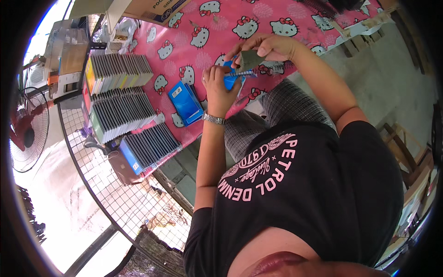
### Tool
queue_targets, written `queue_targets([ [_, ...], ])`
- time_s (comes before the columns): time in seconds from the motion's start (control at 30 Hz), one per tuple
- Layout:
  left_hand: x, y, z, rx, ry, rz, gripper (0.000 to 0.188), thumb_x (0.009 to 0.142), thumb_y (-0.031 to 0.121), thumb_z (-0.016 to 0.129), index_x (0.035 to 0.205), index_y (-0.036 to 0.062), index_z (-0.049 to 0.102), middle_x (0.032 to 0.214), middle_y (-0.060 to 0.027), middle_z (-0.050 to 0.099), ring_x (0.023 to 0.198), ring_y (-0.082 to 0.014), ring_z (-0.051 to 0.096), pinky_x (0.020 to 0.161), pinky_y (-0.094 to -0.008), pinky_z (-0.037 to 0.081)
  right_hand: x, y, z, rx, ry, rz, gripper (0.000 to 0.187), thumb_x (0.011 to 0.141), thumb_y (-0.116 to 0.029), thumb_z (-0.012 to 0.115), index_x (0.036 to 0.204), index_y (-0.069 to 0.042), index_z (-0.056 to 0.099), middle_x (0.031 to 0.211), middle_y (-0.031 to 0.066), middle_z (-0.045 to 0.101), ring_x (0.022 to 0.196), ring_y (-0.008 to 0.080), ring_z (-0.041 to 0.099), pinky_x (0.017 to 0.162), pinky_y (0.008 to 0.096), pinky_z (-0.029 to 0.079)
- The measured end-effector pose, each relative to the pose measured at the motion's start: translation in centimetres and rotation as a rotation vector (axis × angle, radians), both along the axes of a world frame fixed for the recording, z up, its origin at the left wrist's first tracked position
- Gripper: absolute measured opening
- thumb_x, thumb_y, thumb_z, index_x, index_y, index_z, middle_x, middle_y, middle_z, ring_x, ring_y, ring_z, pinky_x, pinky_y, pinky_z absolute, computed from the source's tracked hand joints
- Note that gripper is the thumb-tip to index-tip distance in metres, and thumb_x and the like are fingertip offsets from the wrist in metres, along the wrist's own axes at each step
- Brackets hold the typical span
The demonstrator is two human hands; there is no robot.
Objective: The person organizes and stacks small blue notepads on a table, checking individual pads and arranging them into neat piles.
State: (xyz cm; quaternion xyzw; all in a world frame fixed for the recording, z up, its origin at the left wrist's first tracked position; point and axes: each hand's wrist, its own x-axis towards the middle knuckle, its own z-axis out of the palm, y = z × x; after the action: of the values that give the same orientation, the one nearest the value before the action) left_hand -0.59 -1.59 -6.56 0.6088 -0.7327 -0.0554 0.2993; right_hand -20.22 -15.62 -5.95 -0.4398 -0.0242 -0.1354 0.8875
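Right hand [272, 47]: grip pinching thin grey-green flat piece [250, 62], just by blue spiral notebook [229, 81]. Left hand [217, 90]: fingers touching notebook; can't tell if clenched. Notebook near edge of pink surface [182, 48], cat-face print. Left: glossy blue notebook stack [187, 104], white label on top; three packed rows [123, 113], dark ribbed edges. Cardboard box [154, 10], dark printing.

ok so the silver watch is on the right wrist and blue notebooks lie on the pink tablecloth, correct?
No, the head view shows the silver watch on the left wrist; blue notebooks do lie on the pink tablecloth.
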Motion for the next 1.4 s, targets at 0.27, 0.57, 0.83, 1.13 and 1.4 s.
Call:
queue_targets([
  [0.27,2.1,0.5,0.8,0.021,-0.021,0.067,0.030,0.068,0.010,0.076,0.095,0.0097,0.064,0.101,-0.0098,0.057,0.101,-0.0296,0.050,0.087,-0.0410,0.041,1.7,-0.8,-0.8,-0.415,0.266,-0.058,0.040,0.079,-0.023,0.067,0.110,0.003,0.067,0.124,0.0121,0.060,0.106,0.0183,0.059,0.093,0.0302,0.045],
  [0.57,3.9,0.0,-1.1,0.189,-0.107,-0.085,0.044,0.071,0.016,0.072,0.114,0.0150,0.063,0.119,-0.0072,0.059,0.105,-0.0308,0.052,0.090,-0.0416,0.042,0.5,-0.1,-1.1,-0.292,0.557,-0.333,0.038,0.086,-0.023,0.064,0.117,-0.001,0.063,0.127,0.0104,0.058,0.114,0.0181,0.055,0.098,0.0324,0.043],
  [0.83,3.4,1.5,-2.4,0.077,-0.327,-0.157,0.045,0.074,0.024,0.074,0.117,0.0164,0.063,0.117,-0.0051,0.060,0.099,-0.0284,0.055,0.088,-0.0418,0.042,-3.0,4.0,-3.0,-0.344,0.632,-0.449,0.040,0.091,-0.021,0.061,0.126,-0.004,0.057,0.114,0.0071,0.061,0.101,0.0149,0.060,0.088,0.0301,0.048],
  [1.13,1.4,-2.4,-0.1,-0.088,-0.243,-0.105,0.030,0.081,0.016,0.069,0.109,0.0091,0.061,0.103,-0.0095,0.062,0.097,-0.0291,0.055,0.083,-0.0425,0.044,-2.7,3.2,-0.9,-0.412,0.719,-0.557,0.029,0.094,-0.022,0.059,0.112,0.001,0.064,0.100,0.0053,0.066,0.088,0.0120,0.063,0.082,0.0287,0.052],
  [1.4,2.2,-2.8,-0.9,0.061,-0.006,-0.025,0.026,0.079,0.015,0.072,0.101,0.0042,0.063,0.104,-0.0113,0.059,0.096,-0.0319,0.053,0.084,-0.0417,0.044,-2.1,-1.3,0.6,-0.793,0.514,-0.338,0.033,0.089,-0.019,0.066,0.115,0.001,0.066,0.101,0.0080,0.070,0.091,0.0145,0.063,0.085,0.0283,0.049],
])
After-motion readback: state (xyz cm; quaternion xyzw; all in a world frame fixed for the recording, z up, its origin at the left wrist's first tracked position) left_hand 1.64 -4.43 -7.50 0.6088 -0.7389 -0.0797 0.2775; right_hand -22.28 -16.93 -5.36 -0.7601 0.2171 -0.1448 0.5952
